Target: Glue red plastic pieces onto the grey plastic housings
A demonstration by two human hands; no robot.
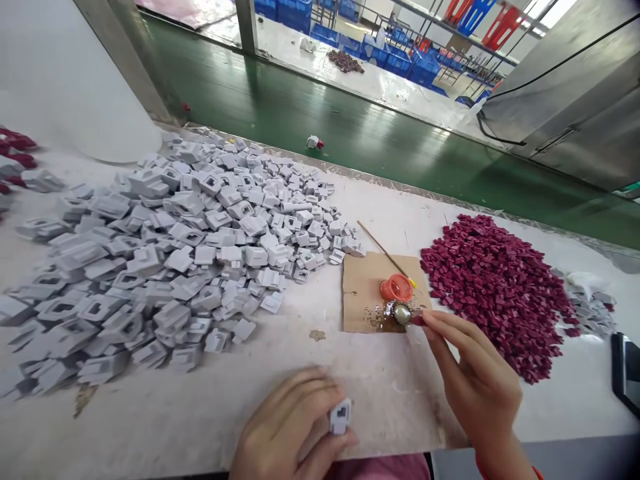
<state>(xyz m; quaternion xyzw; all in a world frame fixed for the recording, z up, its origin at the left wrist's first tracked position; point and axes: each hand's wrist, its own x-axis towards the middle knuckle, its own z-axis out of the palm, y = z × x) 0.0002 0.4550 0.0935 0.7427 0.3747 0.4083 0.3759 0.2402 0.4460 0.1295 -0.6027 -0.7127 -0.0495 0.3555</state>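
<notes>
Close to the table's front edge, my left hand (295,423) grips a small light-grey plastic piece (341,417) between thumb and fingers, its square opening facing up. My right hand (473,373) pinches a small maroon plastic piece (417,321), mostly covered by the fingertips. That piece is beside a shiny round metal-looking thing (402,314) on a square of cardboard (357,283); whether they touch I cannot tell. Wet, glossy spots surround it. Just behind stands a small orange-red cup (396,287), and a thin stick with a yellow end (383,247) lies across the cardboard's back edge.
Loose light-grey pieces form a big heap (200,233) on the left. A maroon heap (495,287) lies to the right, with more grey pieces (593,310) beyond. Behind the table runs a green conveyor belt (280,100) carrying one small part (314,142). A dark device (625,373) sits far right.
</notes>
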